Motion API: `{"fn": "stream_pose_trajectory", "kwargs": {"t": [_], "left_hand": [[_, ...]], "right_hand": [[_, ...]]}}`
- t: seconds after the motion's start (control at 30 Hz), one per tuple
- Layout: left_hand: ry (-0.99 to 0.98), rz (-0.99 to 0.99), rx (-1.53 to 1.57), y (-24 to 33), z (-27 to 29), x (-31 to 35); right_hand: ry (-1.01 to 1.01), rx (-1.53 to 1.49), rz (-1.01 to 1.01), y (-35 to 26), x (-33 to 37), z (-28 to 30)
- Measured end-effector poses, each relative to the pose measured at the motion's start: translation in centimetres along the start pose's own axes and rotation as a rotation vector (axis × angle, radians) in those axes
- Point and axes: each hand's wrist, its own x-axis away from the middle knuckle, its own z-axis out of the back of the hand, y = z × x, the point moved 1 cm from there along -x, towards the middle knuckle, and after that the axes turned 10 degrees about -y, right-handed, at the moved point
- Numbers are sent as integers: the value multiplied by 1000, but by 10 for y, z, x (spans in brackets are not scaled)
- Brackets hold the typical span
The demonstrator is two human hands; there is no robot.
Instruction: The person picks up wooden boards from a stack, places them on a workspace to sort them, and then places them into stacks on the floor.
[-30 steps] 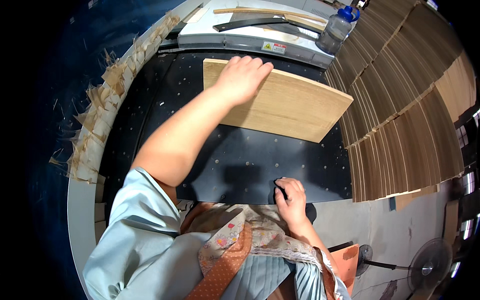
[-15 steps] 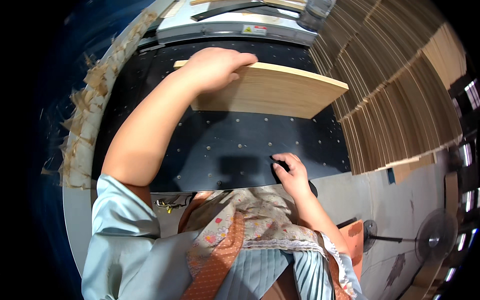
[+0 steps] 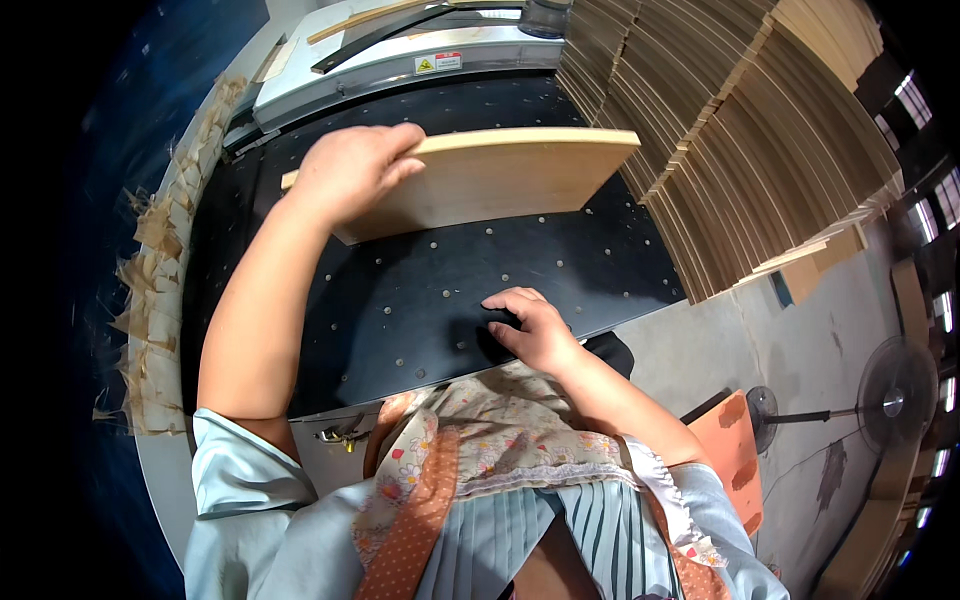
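Observation:
A wood-grain board stands on its long edge across the black studded table. My left hand grips its pale top edge near the left end, the fingers over the top. The fingertips behind the board are hidden. Close to the table's front edge, my right hand hovers over the black surface with thumb and fingers apart. I see nothing in it, and it does not touch the board.
Tall stacks of brown boards line the right side. A white machine bed with strips on it lies beyond the table. Torn tape hangs from the pale left rail. A fan and an orange stool are at lower right.
The whole view has turned, so table, board and stacks sit further left in the picture. My left hand keeps its grip on the board; my right hand stays over the near table edge.

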Motion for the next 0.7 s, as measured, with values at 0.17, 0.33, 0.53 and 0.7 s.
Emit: {"fn": "stream_pose_trajectory", "kwargs": {"t": [0.17,0.33,0.53,0.7], "left_hand": [[-4,128,11,-25,-6,-27],[-57,252,143,-28,-7,-44],[-47,264,265,-26,-1,-38],[-63,20,146,16,9,7]], "right_hand": [[10,63,38,1,5,-5],[19,165,116,1,6,-6],[15,175,135,1,4,-8],[1,-264,-37,0,7,-2]]}}
